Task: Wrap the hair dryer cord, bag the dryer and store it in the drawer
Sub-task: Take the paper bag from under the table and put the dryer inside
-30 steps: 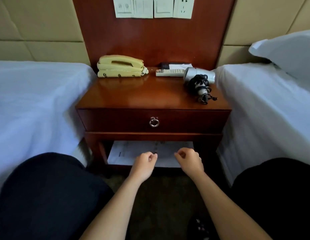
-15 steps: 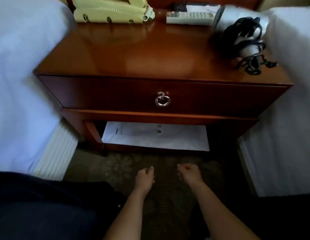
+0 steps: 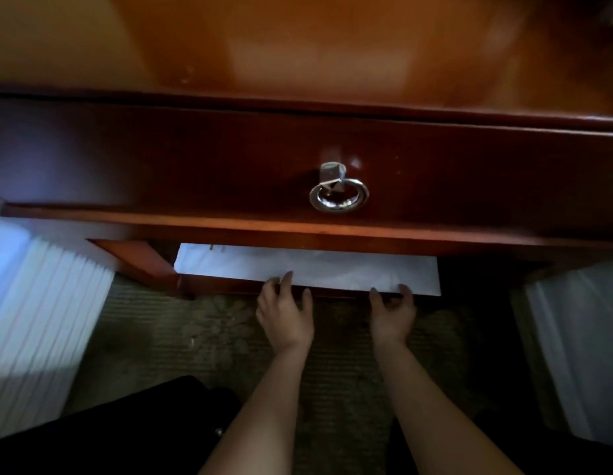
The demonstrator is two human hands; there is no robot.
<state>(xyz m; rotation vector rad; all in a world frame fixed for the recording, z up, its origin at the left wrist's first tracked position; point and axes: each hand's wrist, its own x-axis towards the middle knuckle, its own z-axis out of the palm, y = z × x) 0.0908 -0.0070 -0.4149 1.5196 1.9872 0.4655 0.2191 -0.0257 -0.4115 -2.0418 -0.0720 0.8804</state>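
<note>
Reddish-brown wood fills most of the view: a polished nightstand (image 3: pixel 315 46), seen from close above, its glossy top blurred. On either side hangs white bedding, a pleated bed skirt (image 3: pixel 41 320) on the left and a plainer white drape (image 3: pixel 579 337) on the right. Between them, below the nightstand, lies a dim patterned carpet (image 3: pixel 195 330). A dark-clothed leg (image 3: pixel 109 433) of the person shows at the bottom left.

Across the nightstand's front runs the drawer (image 3: pixel 195 159), pushed fully closed. Beneath it is an open lower shelf (image 3: pixel 222 286), and on that shelf lies a white sheet (image 3: pixel 332 269), flat, its front edge at the shelf's front lip. Whether it is a bag or paper I cannot tell.

Both bare forearms reach up from below to that edge. The left hand (image 3: pixel 284 310) is spread, fingers nearly straight, its fingertips (image 3: pixel 286 276) lying on the near edge of the white sheet. The right hand (image 3: pixel 390 310) sits well apart from it, fingers loosely curved, its tips at the sheet's front edge near the right corner. Neither hand is closed around anything.

A shiny metal ring pull (image 3: pixel 338 197) hangs at the drawer's middle, with no hand on it.
</note>
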